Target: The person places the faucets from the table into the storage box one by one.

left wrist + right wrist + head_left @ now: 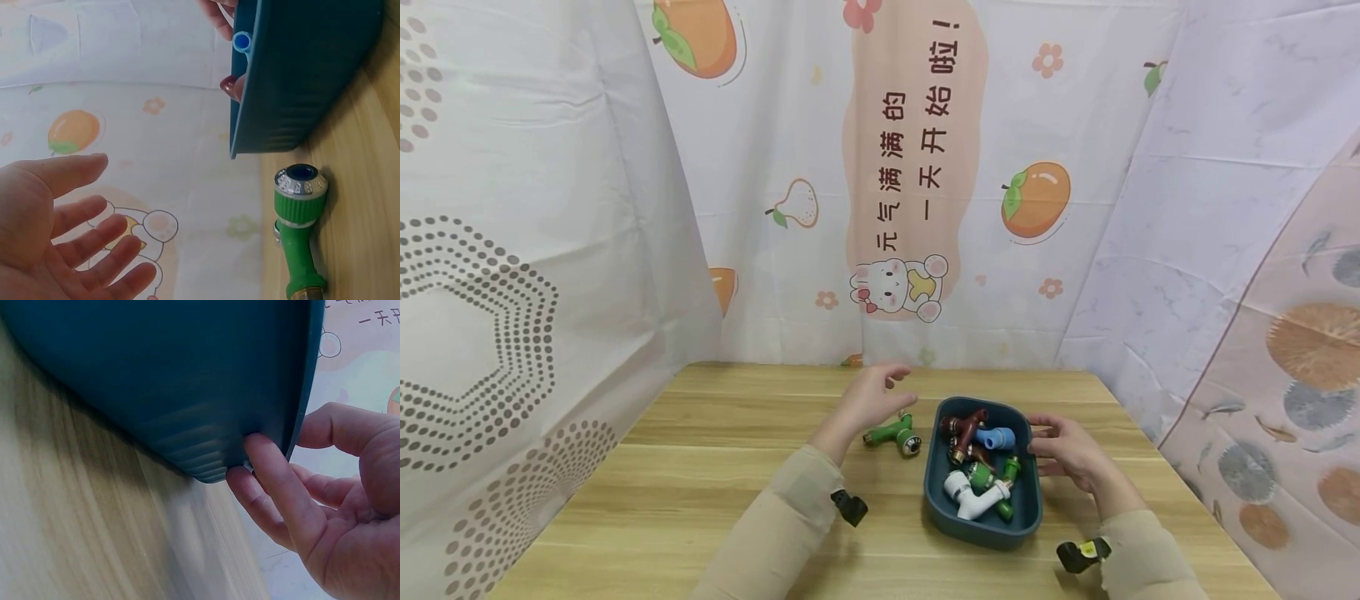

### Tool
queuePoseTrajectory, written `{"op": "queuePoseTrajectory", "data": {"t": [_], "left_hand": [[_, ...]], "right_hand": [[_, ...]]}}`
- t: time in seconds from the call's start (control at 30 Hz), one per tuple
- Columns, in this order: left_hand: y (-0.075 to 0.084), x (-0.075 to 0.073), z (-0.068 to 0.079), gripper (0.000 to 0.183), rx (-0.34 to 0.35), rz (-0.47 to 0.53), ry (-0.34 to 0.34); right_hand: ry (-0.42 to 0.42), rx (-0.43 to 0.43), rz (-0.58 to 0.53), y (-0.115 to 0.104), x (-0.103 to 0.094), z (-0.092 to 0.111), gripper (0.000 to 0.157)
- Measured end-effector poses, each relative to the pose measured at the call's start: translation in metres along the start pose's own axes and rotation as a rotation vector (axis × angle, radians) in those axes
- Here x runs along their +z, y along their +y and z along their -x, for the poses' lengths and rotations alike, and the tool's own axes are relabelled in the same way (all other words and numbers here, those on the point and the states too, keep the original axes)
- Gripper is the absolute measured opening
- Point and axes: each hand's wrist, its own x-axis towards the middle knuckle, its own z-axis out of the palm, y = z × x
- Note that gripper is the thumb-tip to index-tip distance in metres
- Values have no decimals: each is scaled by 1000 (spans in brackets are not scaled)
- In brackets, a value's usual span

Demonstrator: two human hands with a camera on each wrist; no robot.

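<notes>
A dark teal plastic basin (981,537) stands on the table. My right hand (1066,450) holds its right rim, with fingers (284,481) against the outer wall and the thumb over the edge in the right wrist view. My left hand (874,398) is above the table left of the basin, fingers spread and loosely bent, holding nothing. Just below it lies a green Y-shaped pipe-like piece (891,431); its ribbed collar (300,206) and silver, marked ring show in the left wrist view. Inside the basin are a white branched piece (976,500), a blue one (997,438), and several dark red and green ones.
The wooden table (700,467) runs back to a printed curtain (790,275) with fruit drawings and lettering. More patterned cloth hangs at the left (550,208) and right (1247,333). Each sleeve cuff has a small black camera.
</notes>
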Motion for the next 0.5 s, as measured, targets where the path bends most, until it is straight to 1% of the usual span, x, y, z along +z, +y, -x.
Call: {"op": "queuePoseTrajectory", "data": {"t": [0.2, 0.5], "left_hand": [[-11, -1, -1, 49, -16, -8, 3], [-23, -2, 0, 51, -43, -22, 2]], "right_hand": [[1, -1, 2, 0, 1, 0, 61], [-3, -4, 4, -1, 0, 1, 62]]}}
